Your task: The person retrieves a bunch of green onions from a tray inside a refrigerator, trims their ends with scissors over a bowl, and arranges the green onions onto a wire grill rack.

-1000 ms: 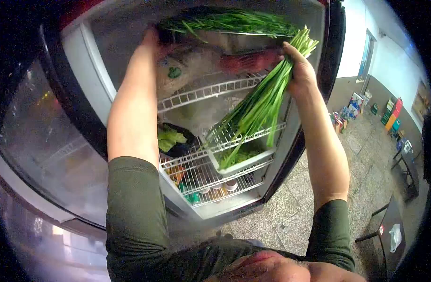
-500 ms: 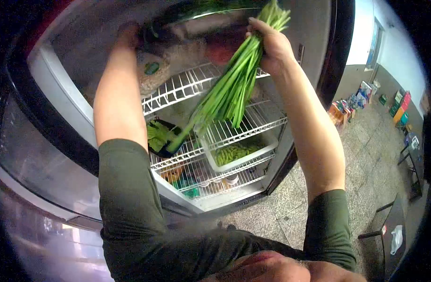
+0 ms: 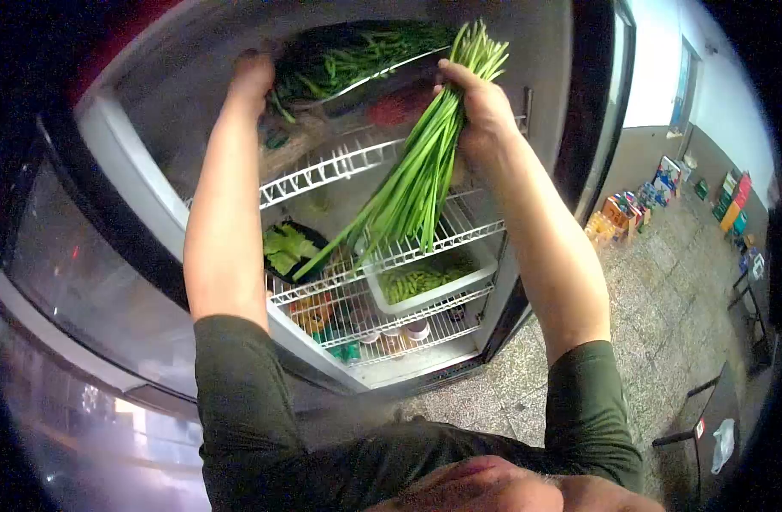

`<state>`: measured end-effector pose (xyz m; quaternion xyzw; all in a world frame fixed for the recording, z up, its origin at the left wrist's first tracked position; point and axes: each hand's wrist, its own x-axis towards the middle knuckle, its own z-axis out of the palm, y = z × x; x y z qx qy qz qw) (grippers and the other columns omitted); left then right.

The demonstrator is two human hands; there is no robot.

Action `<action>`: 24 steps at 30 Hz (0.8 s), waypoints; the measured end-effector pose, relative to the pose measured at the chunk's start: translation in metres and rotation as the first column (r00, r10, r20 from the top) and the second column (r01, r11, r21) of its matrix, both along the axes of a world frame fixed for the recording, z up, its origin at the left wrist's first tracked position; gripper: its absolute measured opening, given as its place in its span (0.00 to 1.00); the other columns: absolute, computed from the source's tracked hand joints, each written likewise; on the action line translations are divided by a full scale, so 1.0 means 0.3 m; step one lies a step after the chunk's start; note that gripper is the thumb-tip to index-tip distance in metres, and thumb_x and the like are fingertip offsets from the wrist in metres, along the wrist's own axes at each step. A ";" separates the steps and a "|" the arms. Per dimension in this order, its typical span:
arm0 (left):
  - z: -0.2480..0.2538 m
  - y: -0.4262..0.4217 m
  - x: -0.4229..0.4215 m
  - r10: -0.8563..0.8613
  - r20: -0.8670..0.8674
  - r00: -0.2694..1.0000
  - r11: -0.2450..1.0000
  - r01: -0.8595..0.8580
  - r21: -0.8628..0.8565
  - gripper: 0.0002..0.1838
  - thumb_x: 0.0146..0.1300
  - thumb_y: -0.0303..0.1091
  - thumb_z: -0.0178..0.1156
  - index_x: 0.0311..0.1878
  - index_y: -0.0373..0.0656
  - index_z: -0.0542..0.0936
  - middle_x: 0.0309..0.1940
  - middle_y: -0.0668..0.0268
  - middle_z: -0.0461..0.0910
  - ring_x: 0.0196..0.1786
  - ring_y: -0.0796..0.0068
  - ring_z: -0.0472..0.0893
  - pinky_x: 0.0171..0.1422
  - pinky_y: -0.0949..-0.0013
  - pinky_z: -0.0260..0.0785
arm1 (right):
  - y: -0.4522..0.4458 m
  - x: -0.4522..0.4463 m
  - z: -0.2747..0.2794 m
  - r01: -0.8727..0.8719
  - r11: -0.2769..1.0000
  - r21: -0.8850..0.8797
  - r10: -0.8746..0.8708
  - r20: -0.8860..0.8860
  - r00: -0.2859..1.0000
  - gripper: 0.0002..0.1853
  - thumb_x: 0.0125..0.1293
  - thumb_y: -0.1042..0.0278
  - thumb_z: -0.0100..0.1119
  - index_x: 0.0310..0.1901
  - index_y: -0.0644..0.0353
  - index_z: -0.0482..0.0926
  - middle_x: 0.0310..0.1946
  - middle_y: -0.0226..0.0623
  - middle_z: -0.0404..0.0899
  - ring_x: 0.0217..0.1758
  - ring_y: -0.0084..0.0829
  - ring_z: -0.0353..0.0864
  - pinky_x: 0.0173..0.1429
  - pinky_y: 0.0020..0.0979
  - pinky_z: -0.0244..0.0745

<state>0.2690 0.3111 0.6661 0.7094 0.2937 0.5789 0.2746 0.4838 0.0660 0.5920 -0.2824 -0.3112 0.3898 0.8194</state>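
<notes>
My right hand [image 3: 483,107] is closed around a bunch of long green garlic chives [image 3: 421,166], whose stems hang down and to the left in front of the fridge shelves. Its fingertips are close to the right end of a dark tray [image 3: 350,88], heaped with thin green vegetables that look like peppers [image 3: 365,58]. At the tray's left end is my left hand [image 3: 253,77], its fingers curled at the edge and partly hidden. The tray is held up in front of the fridge's upper part, above a white wire shelf [image 3: 335,173].
Lower shelves hold a dark container with leafy greens [image 3: 288,247], a white bin [image 3: 425,299] of green pods, and small tubs [image 3: 417,329]. The fridge frame [image 3: 118,145] borders the left. Boxes [image 3: 626,209] line the wall; a dark table [image 3: 711,431] stands at right.
The tray of green vegetables has come lower in view and shows more of its contents. My left hand has shifted slightly right and down with it. My right hand still holds the chives.
</notes>
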 end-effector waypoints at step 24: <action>-0.215 -0.457 -0.099 0.416 0.053 0.908 0.437 -0.251 0.864 0.11 0.67 0.38 0.58 0.49 0.47 0.82 0.51 0.67 0.82 0.62 0.59 0.75 0.72 0.44 0.53 | 0.053 -0.169 0.117 0.024 0.991 0.130 -0.036 0.091 0.995 0.12 0.60 0.71 0.65 0.41 0.67 0.74 0.27 0.37 0.77 0.26 0.31 0.78 0.28 0.35 0.77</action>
